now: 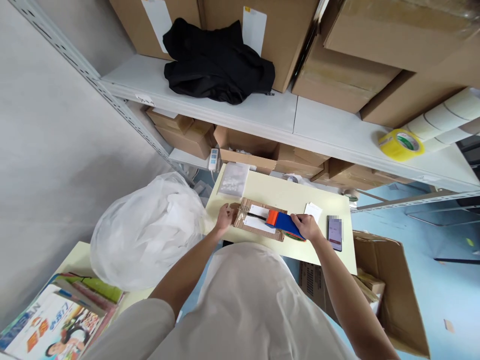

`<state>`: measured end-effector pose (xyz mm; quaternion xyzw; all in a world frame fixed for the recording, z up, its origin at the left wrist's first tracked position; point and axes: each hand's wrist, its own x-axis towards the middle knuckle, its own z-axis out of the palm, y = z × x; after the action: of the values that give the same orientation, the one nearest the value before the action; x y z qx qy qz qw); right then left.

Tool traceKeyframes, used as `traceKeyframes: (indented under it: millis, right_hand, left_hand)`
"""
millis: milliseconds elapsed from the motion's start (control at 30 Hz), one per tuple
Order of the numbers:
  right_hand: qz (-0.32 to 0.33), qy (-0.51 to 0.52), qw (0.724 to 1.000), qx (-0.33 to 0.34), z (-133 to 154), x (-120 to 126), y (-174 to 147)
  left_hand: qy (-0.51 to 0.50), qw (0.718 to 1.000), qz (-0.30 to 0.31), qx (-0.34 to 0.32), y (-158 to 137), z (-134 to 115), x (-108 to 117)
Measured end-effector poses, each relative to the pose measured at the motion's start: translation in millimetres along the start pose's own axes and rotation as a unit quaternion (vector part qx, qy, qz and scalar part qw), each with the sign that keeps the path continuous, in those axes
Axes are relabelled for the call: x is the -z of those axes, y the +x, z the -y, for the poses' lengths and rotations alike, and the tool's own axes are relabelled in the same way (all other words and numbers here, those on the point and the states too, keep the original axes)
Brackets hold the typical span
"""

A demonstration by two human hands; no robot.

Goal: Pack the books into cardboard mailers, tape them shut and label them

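On the pale yellow table [288, 192] lies a small flat cardboard parcel [243, 207] with white paper labels [258, 226] on top and shiny tape at its left end. My left hand [224, 218] is at that left end, its fingers curled against the cardboard edge. Closed around a blue tape dispenser [288, 225] with an orange head, my right hand [308, 227] holds it over the parcel's right part. The dispenser's head rests at the labels, and a dark strip runs left from it. The tape roll underneath is mostly hidden.
A phone [335, 233] and white slips [312, 212] lie to the right, a clear plastic bag [234, 180] at the back left. A large white bag [146, 235] bulges on the left. Shelves [262, 115] hold cartons and yellow tape [401, 144]. An open carton [393, 285] stands right.
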<state>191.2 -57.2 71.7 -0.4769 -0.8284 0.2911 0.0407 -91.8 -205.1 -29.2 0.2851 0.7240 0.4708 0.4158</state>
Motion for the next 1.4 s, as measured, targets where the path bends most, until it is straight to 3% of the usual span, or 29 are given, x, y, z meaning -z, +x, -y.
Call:
traceKeyframes:
  millis: [67, 100, 133, 200, 300, 400, 533, 733, 833, 967, 1067, 1167, 1267, 1400]
  right_hand:
    - [0.0, -0.001, 1.0, 0.006, -0.6, -0.3, -0.8]
    - [0.001, -0.002, 1.0, 0.009, -1.0, -0.4, -0.8]
    - [0.001, -0.002, 1.0, 0.011, -1.4, -0.5, -0.7]
    - [0.005, -0.002, 1.0, 0.012, -1.6, -0.2, -0.1]
    - [0.022, -0.004, 1.0, 0.016, 0.7, 2.2, 0.3]
    - [0.036, 0.004, 0.999, 0.02, 6.0, 8.1, -0.8]
    - [0.03, 0.004, 0.999, 0.027, 3.5, 22.0, -5.4]
    - [0.034, -0.007, 0.999, 0.033, -52.7, 36.8, -19.7]
    - [0.028, -0.005, 0.999, 0.038, -79.2, 29.8, -17.6]
    - [0.03, 0.013, 0.998, 0.058, -92.2, 11.1, -9.0]
    - [0.035, 0.039, 0.997, 0.049, -95.2, -1.9, -8.1]
    - [0.042, 0.071, 0.996, 0.03, -97.1, -12.5, -11.2]
    - [0.042, 0.095, 0.994, 0.027, -98.5, -18.3, -14.3]
    - [0.059, 0.093, 0.993, 0.043, -107.9, -11.1, -19.4]
  left_hand:
    - [0.052, 0.995, 0.019, -0.079, -3.6, -17.9, 11.2]
    - [0.11, 0.979, 0.062, -0.161, -3.8, -29.3, 13.6]
    - [0.179, 0.944, 0.127, -0.244, -2.9, -41.1, 13.2]
    - [0.263, 0.882, 0.232, -0.314, 0.7, -62.0, 4.8]
    - [0.327, 0.849, 0.287, -0.299, 6.6, -76.3, -15.5]
    - [0.348, 0.848, 0.278, -0.287, 9.3, -72.2, -26.5]
    - [0.377, 0.831, 0.278, -0.3, 9.8, -65.0, -24.4]
    - [0.445, 0.789, 0.279, -0.321, 9.9, -66.4, -24.1]
    - [0.454, 0.783, 0.283, -0.317, 10.7, -67.2, -22.8]
    - [0.473, 0.778, 0.28, -0.304, 7.8, -70.2, -26.2]
    - [0.514, 0.75, 0.283, -0.305, -0.4, -74.0, -52.1]
    - [0.558, 0.707, 0.291, -0.323, -11.4, -77.5, -96.4]
    - [0.581, 0.692, 0.278, -0.325, -19.7, -80.3, -131.5]
    - [0.585, 0.687, 0.272, -0.334, -21.0, -82.0, -140.2]
